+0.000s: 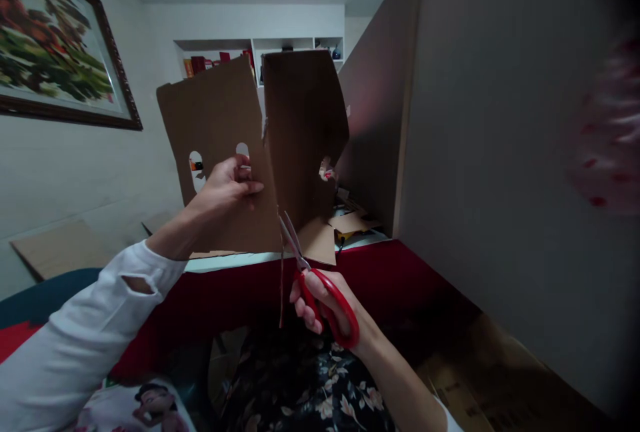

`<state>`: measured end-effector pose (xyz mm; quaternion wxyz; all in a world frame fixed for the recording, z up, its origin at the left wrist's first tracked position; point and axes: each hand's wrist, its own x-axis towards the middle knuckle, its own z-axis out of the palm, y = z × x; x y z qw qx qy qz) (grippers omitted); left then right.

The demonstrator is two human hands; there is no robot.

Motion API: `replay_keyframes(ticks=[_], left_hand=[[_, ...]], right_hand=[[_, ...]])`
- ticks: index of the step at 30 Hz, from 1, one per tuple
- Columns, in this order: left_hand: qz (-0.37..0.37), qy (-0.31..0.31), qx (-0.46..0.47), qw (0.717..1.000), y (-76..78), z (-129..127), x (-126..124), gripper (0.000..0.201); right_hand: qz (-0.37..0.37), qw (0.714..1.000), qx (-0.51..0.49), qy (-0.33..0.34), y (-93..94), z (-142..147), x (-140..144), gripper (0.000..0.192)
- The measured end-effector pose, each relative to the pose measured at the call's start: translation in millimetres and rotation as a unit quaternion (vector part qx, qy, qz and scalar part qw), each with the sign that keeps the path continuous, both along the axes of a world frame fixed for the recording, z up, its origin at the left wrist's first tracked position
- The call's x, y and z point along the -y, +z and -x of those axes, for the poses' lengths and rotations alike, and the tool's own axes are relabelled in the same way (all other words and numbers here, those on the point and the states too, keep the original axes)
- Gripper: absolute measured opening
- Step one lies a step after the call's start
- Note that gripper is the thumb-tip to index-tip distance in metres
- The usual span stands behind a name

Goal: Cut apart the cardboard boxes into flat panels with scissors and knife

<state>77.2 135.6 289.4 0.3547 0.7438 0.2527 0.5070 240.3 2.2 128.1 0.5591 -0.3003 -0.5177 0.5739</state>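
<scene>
Above a red tabletop point(400, 272), a folded piece of brown cardboard point(295, 125) is held upright at chest height, its two panels meeting at a crease that runs down the middle. Holding it raised this way likely keeps the crease taut and clear of the tabletop so blades can travel up it. The left hand point(227, 185), in a white sleeve point(75, 339), grips the left panel of the cardboard; its fingers point(247, 187) are curled and pressed against the near face beside an oval cutout, with the thumb apparently hooked through or behind the board. Below the cardboard, the right hand point(325, 302) works red-handled scissors point(313, 275), fingers threaded through the loops and closed around them. The blades point upward and stand slightly parted, their tips entering the cardboard's lower edge just beside the crease, where a narrow slit already hangs down. Left of the cardboard, a framed picture point(60, 39) hangs on the wall; behind it sits a white shelf point(260, 45) with small objects. Right of the cardboard rises a large, plain board point(500, 152), close to the camera.
</scene>
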Motion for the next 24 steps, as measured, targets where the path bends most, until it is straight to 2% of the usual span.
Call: replay_keyframes(ticks=[6, 13, 15, 19, 21, 24], left_hand=[[0.01, 0.019, 0.038, 0.999, 8.7, 0, 8, 0.036], [0.028, 0.056, 0.032, 0.998, 15.7, 3, 15, 0.032], [0.028, 0.068, 0.033, 0.997, 16.1, 5, 15, 0.03], [0.022, 0.08, 0.039, 0.996, 13.2, 8, 10, 0.024], [0.019, 0.089, 0.042, 0.995, 11.1, 9, 8, 0.024], [0.019, 0.102, 0.044, 0.994, 9.0, 10, 6, 0.026]], right_hand=[[0.006, 1.0, -0.004, -0.009, 5.7, 2, -5, 0.057], [0.006, 1.0, 0.02, 0.019, 12.2, 4, -3, 0.055], [-0.004, 1.0, -0.004, -0.015, 14.1, 5, -2, 0.053], [-0.048, 0.988, -0.052, -0.141, 19.9, 5, -7, 0.047], [-0.069, 0.98, -0.025, -0.187, 21.2, 8, -11, 0.044], [-0.072, 0.973, 0.019, -0.219, 15.3, 18, -17, 0.043]])
